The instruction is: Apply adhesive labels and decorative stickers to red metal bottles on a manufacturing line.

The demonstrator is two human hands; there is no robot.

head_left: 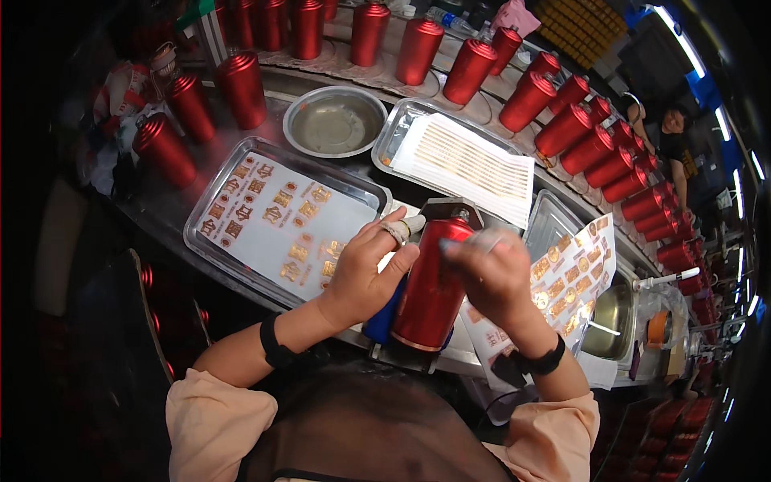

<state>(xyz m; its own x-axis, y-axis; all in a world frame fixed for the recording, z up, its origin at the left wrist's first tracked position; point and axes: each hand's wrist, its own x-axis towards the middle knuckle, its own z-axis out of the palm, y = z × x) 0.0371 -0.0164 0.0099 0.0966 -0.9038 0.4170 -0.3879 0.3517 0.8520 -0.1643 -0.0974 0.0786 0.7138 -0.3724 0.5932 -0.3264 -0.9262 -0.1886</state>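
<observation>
A red metallic bottle (pixel 430 297) lies tilted in front of me on a stand with blue parts (pixel 384 317), its neck pointing away. My left hand (pixel 373 257) is at the bottle's left side, thumb and forefinger apart, holding nothing I can see. White wrapping covers one of its fingertips, and a ring is on a finger. Over the bottle's right side hovers my right hand (pixel 494 269), smeared by motion. Something dark bluish shows at its fingertips, too blurred to name. Under my right wrist lies a sheet of gold and brown decals (pixel 562 285).
To the left, a metal tray (pixel 210 255) holds another decal sheet (pixel 269 213). A metal bowl (pixel 299 103) of liquid and a tray (pixel 385 140) with striped gold sheets (pixel 462 165) stand behind. Red bottles (pixel 420 52) line the far conveyor. Another person (pixel 675 149) is at the far right.
</observation>
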